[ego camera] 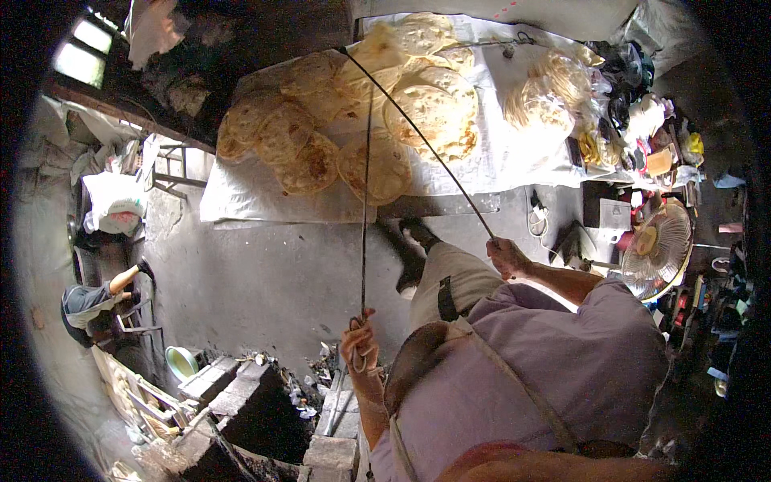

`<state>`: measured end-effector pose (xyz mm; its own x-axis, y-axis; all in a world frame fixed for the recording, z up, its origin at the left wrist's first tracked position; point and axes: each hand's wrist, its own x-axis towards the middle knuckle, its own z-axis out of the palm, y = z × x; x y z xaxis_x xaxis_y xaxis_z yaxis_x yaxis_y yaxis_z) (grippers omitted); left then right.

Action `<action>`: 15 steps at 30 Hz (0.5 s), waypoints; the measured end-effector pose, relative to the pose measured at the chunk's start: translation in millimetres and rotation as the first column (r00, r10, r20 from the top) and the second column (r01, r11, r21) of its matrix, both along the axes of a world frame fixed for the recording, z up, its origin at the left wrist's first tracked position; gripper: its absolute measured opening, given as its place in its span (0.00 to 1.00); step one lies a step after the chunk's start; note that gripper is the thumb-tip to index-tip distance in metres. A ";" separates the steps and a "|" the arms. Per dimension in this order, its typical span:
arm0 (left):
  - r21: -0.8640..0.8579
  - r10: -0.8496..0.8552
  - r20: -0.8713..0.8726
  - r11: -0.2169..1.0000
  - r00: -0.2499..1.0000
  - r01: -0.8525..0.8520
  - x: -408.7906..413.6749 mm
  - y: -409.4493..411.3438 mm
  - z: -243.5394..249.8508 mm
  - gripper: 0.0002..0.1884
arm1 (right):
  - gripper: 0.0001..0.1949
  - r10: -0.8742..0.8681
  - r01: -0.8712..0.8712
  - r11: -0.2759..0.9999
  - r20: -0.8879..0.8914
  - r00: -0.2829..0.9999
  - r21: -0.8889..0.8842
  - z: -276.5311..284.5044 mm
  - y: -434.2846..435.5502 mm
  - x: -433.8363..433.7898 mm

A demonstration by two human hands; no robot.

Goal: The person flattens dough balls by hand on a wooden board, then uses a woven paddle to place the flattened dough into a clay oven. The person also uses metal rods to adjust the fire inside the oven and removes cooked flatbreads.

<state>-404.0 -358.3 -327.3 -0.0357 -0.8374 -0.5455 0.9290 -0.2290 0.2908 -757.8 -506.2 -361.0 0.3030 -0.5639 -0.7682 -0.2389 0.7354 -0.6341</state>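
Note:
My left hand [360, 343] is closed around the looped handle of a long thin metal rod [366, 199], which reaches up to the flatbreads. With my right hand [509, 258] I grip a second metal rod [424, 140], slanting up and left over the table. Near the rods' far ends is a blurred flatbread [379, 49], perhaps lifted; contact is unclear. Round browned flatbreads [430, 114] overlap on a white cloth [259, 202], with more flatbreads [307, 162] on its left part. Clear plastic bags [545, 99] lie at the cloth's right.
Brick blocks [241, 385] and a dark opening [271, 422] lie lower left, near a pale basin [182, 363]. Another person [96, 307] bends at far left. A fan [656, 250] and a white cable [539, 220] are at right.

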 end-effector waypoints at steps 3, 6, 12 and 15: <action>0.029 -0.063 0.117 0.998 0.991 0.060 -1.6 -16.0 3.2 0.13 | 0.10 -0.015 0.015 1.000 0.034 0.999 0.000 -3.9 -13.8 5.2; 0.282 -0.259 0.625 0.955 0.736 0.096 -11.7 -2.7 28.2 0.13 | 0.09 0.089 -0.097 0.995 0.180 0.980 0.037 -3.3 -42.1 23.1; -0.086 0.344 0.669 0.917 0.659 -0.390 -42.8 42.6 101.4 0.18 | 0.12 0.687 -0.635 0.712 0.106 0.719 -0.300 -3.6 -105.9 115.4; -0.028 0.468 0.765 0.710 0.443 -0.703 -90.6 76.3 135.4 0.21 | 0.10 0.665 -0.749 0.646 0.372 0.648 0.148 -6.8 -120.1 184.9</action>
